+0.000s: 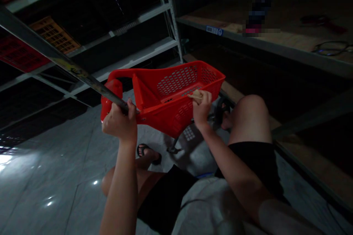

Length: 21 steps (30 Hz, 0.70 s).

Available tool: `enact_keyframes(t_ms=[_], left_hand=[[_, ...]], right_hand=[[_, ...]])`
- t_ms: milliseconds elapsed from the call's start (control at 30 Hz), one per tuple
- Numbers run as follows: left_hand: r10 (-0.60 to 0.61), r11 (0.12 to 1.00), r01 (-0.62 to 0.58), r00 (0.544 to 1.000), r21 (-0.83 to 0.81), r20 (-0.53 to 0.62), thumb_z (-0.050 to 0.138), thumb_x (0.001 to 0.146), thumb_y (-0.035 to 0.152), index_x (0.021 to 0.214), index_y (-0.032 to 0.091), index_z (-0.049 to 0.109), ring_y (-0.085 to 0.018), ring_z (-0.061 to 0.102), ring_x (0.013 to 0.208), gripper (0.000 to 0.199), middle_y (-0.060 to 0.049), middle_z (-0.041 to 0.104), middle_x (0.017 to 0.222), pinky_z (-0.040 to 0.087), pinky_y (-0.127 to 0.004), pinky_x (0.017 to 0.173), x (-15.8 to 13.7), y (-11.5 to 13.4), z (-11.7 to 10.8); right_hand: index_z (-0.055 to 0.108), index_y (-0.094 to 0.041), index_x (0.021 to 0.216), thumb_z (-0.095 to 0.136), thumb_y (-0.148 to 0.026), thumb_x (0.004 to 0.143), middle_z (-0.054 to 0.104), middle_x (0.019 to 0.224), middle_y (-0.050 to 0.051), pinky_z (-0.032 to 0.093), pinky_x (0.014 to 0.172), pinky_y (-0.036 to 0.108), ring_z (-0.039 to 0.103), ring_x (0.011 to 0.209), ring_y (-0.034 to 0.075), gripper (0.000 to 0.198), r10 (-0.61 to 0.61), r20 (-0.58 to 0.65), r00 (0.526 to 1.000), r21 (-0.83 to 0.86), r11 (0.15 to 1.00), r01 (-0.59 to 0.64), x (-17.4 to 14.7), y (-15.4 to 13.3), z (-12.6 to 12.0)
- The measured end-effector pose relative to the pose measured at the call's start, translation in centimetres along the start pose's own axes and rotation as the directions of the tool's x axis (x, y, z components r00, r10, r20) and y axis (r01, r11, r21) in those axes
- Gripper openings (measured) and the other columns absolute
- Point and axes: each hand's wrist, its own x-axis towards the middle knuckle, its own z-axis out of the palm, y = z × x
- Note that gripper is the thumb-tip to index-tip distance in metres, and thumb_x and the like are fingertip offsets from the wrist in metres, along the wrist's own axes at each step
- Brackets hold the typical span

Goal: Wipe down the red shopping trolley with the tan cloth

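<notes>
A red plastic shopping cart basket (165,112) with slotted walls stands before me, with a wheel under it near the floor. A long grey metal pole (74,71) with worn yellowish marks slants from the upper left down to the basket's near left corner. Around the lower end of this pole my left hand (120,119) is closed. My right hand (202,106) is closed on a small folded beige cloth-like piece (196,96), at the basket's near rim. Whether that piece presses on the rim is hard to tell.
Grey metal shelving (154,49) rises behind and to the left, with an orange crate (55,35) and a red crate (23,55). A wooden shelf (298,14) at the right carries cables and a blurred-out object. Tiled floor (55,161) extends left.
</notes>
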Motion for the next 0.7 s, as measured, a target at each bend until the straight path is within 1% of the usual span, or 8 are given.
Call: enact_keyframes(t_ms=[67,133,200,300,400,467,567,700], left_hand=[[0.005,1.0,-0.005,1.0,-0.013,0.001,0.046,0.094,0.057,0.087,0.02,0.064,-0.027,0.066,0.074,0.041,-0.008,0.068,0.074,0.041,-0.034,0.068,0.0,0.0,0.0],[0.009,1.0,-0.008,1.0,-0.018,0.008,0.045,0.095,0.057,0.088,0.02,0.064,-0.027,0.066,0.076,0.042,-0.009,0.069,0.076,0.042,-0.034,0.07,0.0,0.0,-0.1],[0.01,1.0,-0.01,1.0,-0.012,0.02,0.045,0.095,0.058,0.089,0.02,0.063,-0.027,0.067,0.078,0.043,-0.009,0.069,0.077,0.042,-0.034,0.07,-0.1,0.0,-0.2],[0.008,1.0,-0.008,0.999,-0.008,0.034,0.045,0.094,0.059,0.089,0.02,0.063,-0.028,0.067,0.079,0.044,-0.009,0.069,0.078,0.043,-0.035,0.071,-0.1,0.0,-0.3],[0.002,1.0,-0.001,1.0,-0.015,0.03,0.043,0.095,0.06,0.091,0.02,0.064,-0.028,0.067,0.08,0.045,-0.01,0.071,0.081,0.044,-0.036,0.072,-0.1,0.1,-0.2],[-0.004,1.0,0.005,1.0,-0.019,0.028,0.043,0.095,0.06,0.09,0.02,0.064,-0.029,0.068,0.08,0.046,-0.011,0.072,0.082,0.045,-0.037,0.072,-0.1,0.2,-0.3],[-0.016,0.999,0.018,0.999,-0.042,0.036,0.045,0.094,0.059,0.087,0.021,0.064,-0.028,0.067,0.079,0.043,-0.01,0.071,0.08,0.045,-0.038,0.073,0.0,0.3,-0.4],[-0.013,0.999,0.014,1.0,-0.048,0.02,0.048,0.093,0.055,0.085,0.021,0.063,-0.027,0.067,0.076,0.038,-0.008,0.068,0.074,0.045,-0.035,0.071,0.0,0.4,-0.6]], right_hand=[[0.061,-0.02,0.113,0.058,-0.008,0.079,0.057,0.117,0.011,0.048,0.105,0.042,0.055,0.114,0.024,0.036,-0.064,0.149,0.987,0.044,0.997,0.058,-5.3,-1.4,1.3],[0.063,-0.02,0.111,0.06,-0.007,0.078,0.06,0.114,0.011,0.049,0.102,0.043,0.056,0.11,0.025,0.035,-0.138,0.336,0.932,0.075,0.99,0.12,-10.7,-2.1,2.2],[0.064,-0.02,0.109,0.061,-0.008,0.078,0.062,0.107,0.01,0.051,0.098,0.043,0.057,0.104,0.026,0.033,-0.179,0.413,0.893,0.119,0.983,0.141,-14.3,-2.1,2.5],[0.063,-0.02,0.108,0.059,-0.009,0.081,0.062,0.105,0.009,0.051,0.097,0.041,0.058,0.103,0.024,0.03,-0.169,0.325,0.93,0.187,0.976,0.112,-13.7,-1.5,2.5],[0.058,-0.021,0.115,0.06,-0.012,0.082,0.058,0.113,0.009,0.048,0.104,0.041,0.056,0.111,0.023,0.034,-0.074,0.094,0.993,0.176,0.983,0.057,-8.3,-0.9,2.4],[0.056,-0.021,0.118,0.062,-0.014,0.082,0.055,0.119,0.01,0.044,0.109,0.042,0.053,0.117,0.023,0.038,-0.027,0.002,1.0,0.129,0.991,0.027,-5.6,-0.3,2.2],[0.058,-0.02,0.116,0.059,-0.01,0.079,0.055,0.121,0.011,0.042,0.112,0.046,0.052,0.12,0.024,0.038,-0.008,0.125,0.992,0.053,0.999,0.001,-6.8,1.5,1.7],[0.062,-0.019,0.097,0.057,-0.006,0.074,0.059,0.104,0.009,0.053,0.097,0.043,0.058,0.103,0.024,0.027,0.044,0.41,0.911,0.004,0.999,-0.05,-14.4,4.3,0.4]])
